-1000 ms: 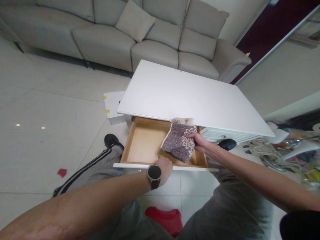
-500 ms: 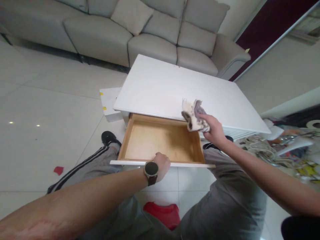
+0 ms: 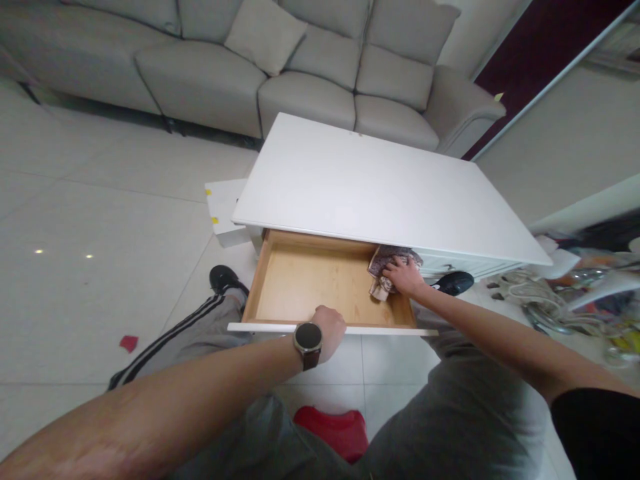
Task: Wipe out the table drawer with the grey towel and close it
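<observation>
A wooden drawer with a white front is pulled out of a white table. My left hand, with a watch on its wrist, is closed over the top edge of the drawer front. Inside the drawer's right end, my right hand presses a brown and cream patterned cloth against the right side, below the tabletop's edge. Its fingers lie bent on the cloth, and part of the cloth hangs down toward the drawer bottom.
A grey sofa with a cushion stands behind the table. At the table's left sits a white box with yellow tape. Mixed items and cables lie on the floor at right. A red object is between my legs.
My right hand has moved down with the cloth, from over the tabletop's front edge into the right end of the drawer. My left hand has stayed on the drawer front.
</observation>
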Demonstrator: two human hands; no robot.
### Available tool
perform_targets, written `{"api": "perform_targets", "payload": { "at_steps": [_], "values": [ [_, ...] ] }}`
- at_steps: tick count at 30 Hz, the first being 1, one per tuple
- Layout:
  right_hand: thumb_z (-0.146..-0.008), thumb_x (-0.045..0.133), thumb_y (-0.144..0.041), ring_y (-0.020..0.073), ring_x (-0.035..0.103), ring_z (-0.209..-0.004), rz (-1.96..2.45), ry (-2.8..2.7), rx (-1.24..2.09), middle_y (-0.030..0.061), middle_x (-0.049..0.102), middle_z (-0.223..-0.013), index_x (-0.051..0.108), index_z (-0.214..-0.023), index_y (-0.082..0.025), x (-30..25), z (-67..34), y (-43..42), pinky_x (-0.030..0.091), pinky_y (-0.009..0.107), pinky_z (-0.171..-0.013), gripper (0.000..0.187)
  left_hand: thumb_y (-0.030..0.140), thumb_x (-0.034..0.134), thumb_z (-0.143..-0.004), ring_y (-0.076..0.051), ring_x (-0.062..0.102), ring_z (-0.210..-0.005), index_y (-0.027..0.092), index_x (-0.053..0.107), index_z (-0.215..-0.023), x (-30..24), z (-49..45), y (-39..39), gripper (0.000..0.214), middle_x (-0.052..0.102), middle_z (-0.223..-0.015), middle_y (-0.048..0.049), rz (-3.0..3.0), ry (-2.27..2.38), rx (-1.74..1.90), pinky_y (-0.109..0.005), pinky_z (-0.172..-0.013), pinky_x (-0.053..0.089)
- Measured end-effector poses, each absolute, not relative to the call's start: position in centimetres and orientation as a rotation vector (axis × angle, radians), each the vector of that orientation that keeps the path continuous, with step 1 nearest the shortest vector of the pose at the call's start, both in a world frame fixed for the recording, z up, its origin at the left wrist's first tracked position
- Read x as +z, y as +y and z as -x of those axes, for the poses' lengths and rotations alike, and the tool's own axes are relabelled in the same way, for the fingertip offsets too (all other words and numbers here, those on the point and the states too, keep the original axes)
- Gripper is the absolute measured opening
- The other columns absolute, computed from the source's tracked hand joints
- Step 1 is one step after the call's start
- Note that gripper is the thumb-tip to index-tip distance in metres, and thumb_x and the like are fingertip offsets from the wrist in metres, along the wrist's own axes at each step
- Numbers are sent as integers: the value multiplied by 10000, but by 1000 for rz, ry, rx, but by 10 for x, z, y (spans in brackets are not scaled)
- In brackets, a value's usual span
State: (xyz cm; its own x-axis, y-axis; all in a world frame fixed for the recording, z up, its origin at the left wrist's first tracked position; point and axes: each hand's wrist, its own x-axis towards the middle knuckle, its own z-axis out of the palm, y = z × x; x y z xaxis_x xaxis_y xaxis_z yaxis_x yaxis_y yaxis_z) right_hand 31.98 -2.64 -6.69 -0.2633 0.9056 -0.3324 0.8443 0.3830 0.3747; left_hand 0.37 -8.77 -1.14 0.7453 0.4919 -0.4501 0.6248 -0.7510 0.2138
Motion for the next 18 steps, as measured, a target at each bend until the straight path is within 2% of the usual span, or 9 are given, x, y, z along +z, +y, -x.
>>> {"api": "perform_targets", "payload": {
  "at_steps": [7, 14, 16, 18],
  "values": [
    [-880, 469, -159, 316, 540, -1151, -1563, 2067, 12, 220, 706, -1122, 755, -1090, -139, -95, -304, 14, 318, 481, -1028, 356, 64, 494, -914, -271, 726, -918, 89, 778, -940, -15, -4, -84, 286, 757, -925, -186, -2609, 838, -515, -355, -744, 535],
    [-661, 636, -176, 385, 584, -1188, -1583, 1952, -202, 258, 716, -1120, 790, -918, -134, -122, -291, 26, 266, 585, -1090, 303, 124, 540, -925, -263, 733, -929, 87, 783, -925, -23, 3, -78, 245, 768, -936, -171, -2610, 746, -491, -311, -733, 524],
    [-603, 661, -185, 414, 626, -1136, -1617, 1905, -334, 269, 730, -1054, 779, -814, -122, -129, -288, 20, 301, 629, -1069, 250, 124, 558, -914, -263, 736, -905, 95, 782, -889, -25, 6, -77, 228, 767, -909, -171, -2616, 748, -459, -312, -723, 523],
    [-571, 679, -215, 415, 681, -1016, -1688, 1898, -491, 246, 749, -912, 751, -702, -130, -136, -285, 7, 393, 635, -1005, 171, 115, 565, -905, -264, 736, -891, 99, 779, -877, -27, 7, -77, 217, 766, -899, -173, -2619, 736, -417, -319, -723, 525]
  ]
}}
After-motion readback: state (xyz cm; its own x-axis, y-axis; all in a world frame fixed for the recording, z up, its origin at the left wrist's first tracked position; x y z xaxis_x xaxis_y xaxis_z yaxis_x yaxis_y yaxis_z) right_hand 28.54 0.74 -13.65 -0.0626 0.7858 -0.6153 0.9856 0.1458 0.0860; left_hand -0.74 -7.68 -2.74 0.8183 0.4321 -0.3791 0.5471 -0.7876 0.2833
